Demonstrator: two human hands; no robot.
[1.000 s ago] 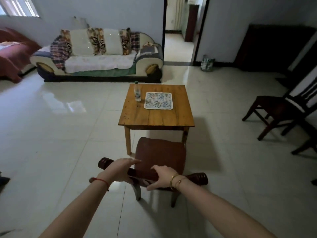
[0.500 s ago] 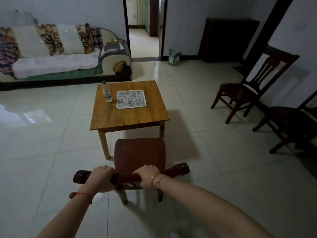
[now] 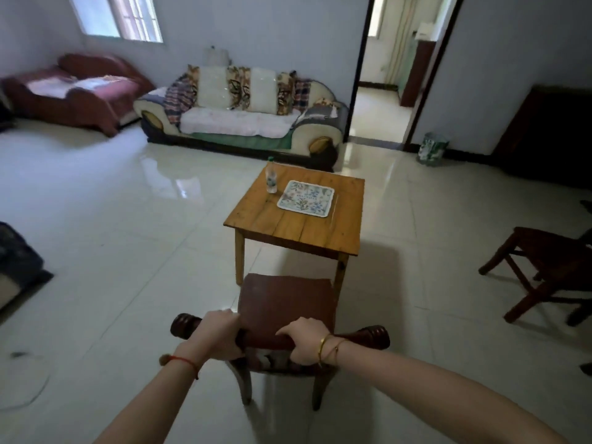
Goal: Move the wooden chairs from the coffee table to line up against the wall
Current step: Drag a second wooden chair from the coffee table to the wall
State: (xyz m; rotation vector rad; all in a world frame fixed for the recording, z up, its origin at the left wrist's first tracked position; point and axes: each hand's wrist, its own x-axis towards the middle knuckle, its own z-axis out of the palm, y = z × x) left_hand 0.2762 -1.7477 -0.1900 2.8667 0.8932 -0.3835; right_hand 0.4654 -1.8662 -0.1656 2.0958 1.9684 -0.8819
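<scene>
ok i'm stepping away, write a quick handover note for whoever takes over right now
Left hand: grip closed on the top rail of the chair, left of centre.
Right hand: closed on the same rail, right of centre.
That chair stands on the floor at the near side of the coffee table, seat facing the table.
Done: another chair stands off to the right, away from the table.
Left: carry the held chair over and line it up against the wall.

A patterned sofa (image 3: pixel 243 120) is sitting against the far wall, with a red daybed (image 3: pixel 73 88) lying to its left. A small bin (image 3: pixel 433 149) is standing right of the open doorway (image 3: pixel 394 68).
</scene>
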